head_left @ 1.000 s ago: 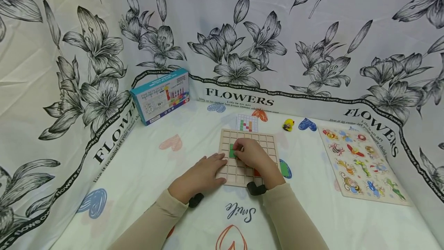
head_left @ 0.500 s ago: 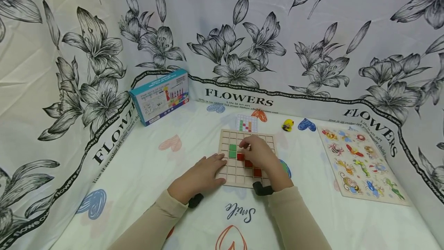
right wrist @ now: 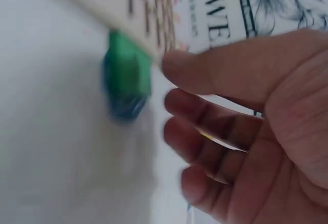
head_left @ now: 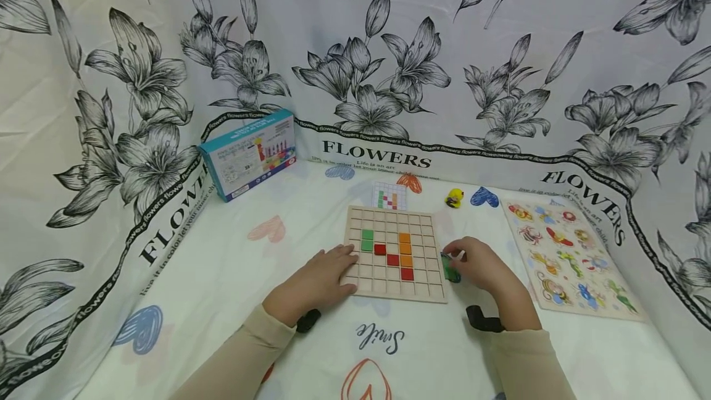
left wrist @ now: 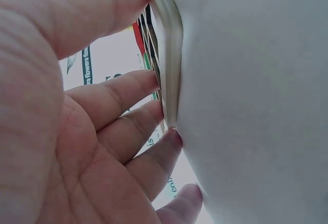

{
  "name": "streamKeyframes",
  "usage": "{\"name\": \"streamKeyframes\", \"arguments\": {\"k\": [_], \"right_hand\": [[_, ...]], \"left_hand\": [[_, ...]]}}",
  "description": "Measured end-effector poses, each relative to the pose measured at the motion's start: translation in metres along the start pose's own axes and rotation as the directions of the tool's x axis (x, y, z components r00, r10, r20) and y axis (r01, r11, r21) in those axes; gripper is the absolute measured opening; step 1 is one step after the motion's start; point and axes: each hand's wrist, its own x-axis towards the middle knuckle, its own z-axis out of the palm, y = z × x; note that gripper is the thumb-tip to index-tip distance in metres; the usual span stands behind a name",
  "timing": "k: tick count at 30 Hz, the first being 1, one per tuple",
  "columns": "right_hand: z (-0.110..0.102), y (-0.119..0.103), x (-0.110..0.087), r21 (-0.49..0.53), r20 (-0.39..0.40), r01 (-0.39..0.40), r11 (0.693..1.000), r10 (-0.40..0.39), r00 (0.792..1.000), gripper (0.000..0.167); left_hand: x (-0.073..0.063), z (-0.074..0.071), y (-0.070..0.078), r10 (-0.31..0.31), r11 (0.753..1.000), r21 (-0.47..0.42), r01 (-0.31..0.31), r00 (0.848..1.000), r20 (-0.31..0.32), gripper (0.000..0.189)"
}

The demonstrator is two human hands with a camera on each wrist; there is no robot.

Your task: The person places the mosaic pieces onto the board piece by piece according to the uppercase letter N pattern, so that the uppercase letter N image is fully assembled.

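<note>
1. L hand (head_left: 312, 281) is touching 1 board (head_left: 386, 227), gripping 0.
2. Board's bearing 2 green tiles (head_left: 367, 236), 3 red tiles (head_left: 393, 260), 3 orange tiles (head_left: 405, 249).
3. R hand (head_left: 480, 265) is hovering by green pc(s) (head_left: 450, 269), count blurry, gripping 0.

- A long left sleeve (head_left: 239, 350) in plain beige or light khaki cloth, with soft folds, ending at the wrist.
- A right sleeve (head_left: 528, 363) of the same beige cloth, likewise wrist-length, its cuff edge fairly straight.
- A small black left wrist piece (head_left: 307, 321), dark and block-like, partly hidden beneath the wrist.
- A matching black right wrist piece (head_left: 484, 320), showing more of itself: a bent shape with a chunky outer end, its other end hidden at the wrist.
- The left hand (head_left: 311, 283) is bare, with palm creases showing in the left wrist view.
- The right hand (head_left: 483, 270) is bare too, with finger-joint creases in the right wrist view.
</note>
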Motion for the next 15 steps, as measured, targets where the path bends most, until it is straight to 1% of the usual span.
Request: {"name": "streamKeyframes", "arguments": {"k": [3,8,15], "right_hand": [[0.004,0.01,-0.007,0.011,0.03,0.016,1.0,-0.016,0.999,0.03],[0.011,0.014,-0.011,0.036,0.008,0.042,0.998,-0.042,0.999,0.038],[0.015,0.013,-0.009,0.029,-0.007,0.033,0.999,-0.033,0.999,0.052]], "left_hand": [[0.0,0.0,-0.001,-0.009,1.0,0.007,0.009,1.0,0.0,0.067],[0.0,0.001,-0.001,-0.009,1.0,0.01,0.009,1.0,-0.007,0.067],[-0.001,0.0,0.001,0.003,1.0,0.001,-0.003,1.0,-0.013,0.065]]}}
